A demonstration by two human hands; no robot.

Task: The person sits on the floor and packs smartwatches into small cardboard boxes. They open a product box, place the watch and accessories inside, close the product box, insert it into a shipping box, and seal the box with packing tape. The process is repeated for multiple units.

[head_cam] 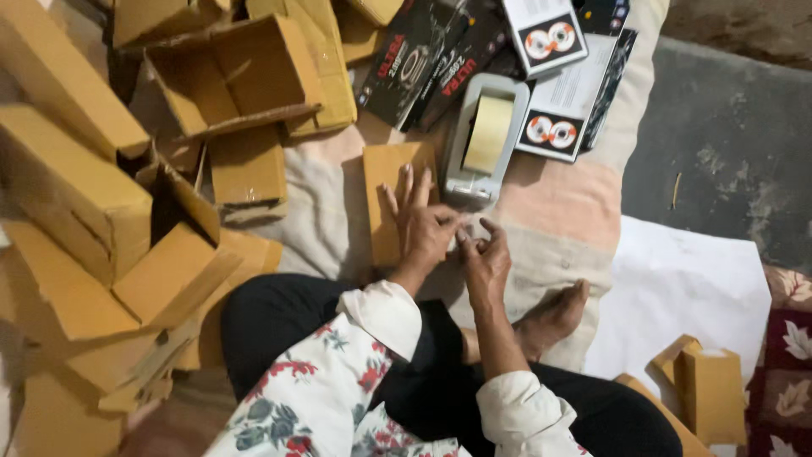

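1. The left hand (419, 224) is being laid flat on a small brown cardboard box (387, 199), fingers spread apart, forearm angled up from a floral sleeve (338, 381).
2. The right hand (484, 258) is being held just beside it, fingers pinched together; whatever is being pinched is too small to make out.
3. The box is being rested on a pale blanket (558, 228), just left of a grey tape dispenser (482, 140).
4. Stacked brown cartons (76, 195) are being cut off at the left edge; dark printed boxes (440, 55) are being cropped along the top.
5. A bare foot (554, 317) is being partly hidden behind the right forearm.
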